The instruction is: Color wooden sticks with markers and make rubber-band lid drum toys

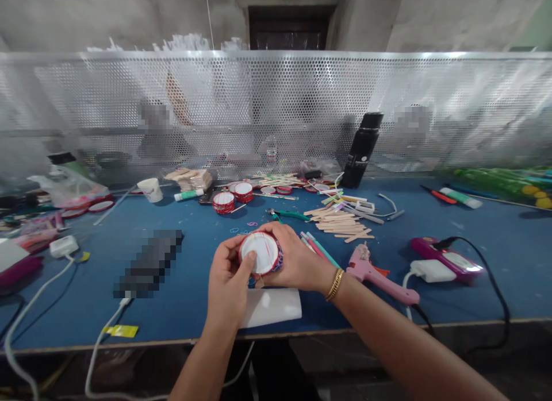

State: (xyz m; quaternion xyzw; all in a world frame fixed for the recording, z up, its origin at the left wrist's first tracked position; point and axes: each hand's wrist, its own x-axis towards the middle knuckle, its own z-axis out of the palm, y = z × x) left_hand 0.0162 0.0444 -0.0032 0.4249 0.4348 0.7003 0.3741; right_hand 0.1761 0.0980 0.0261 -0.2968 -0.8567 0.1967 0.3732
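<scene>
Between both hands, above the table's front edge, is a small round drum-like piece (264, 253) with a white top and a red rim; blue-patterned material shows at its side. My left hand (230, 274) grips it from the left, thumb pressed on the white face. Around its far right side curl the fingers of my right hand (297, 254), and a gold bracelet (335, 284) circles that wrist. A thin red line crosses the white face, and a thread-like strand hangs below. Beneath the hands lies a white sheet (276, 308).
A pink glue gun (382, 277) and a purple power strip (448, 260) lie to the right. Wooden sticks (340, 222), pliers (288, 214) and finished-looking red-rimmed drums (223, 202) are behind. A black bottle (363, 151) stands before the perforated metal screen (276, 102). A phone (150, 263) lies left.
</scene>
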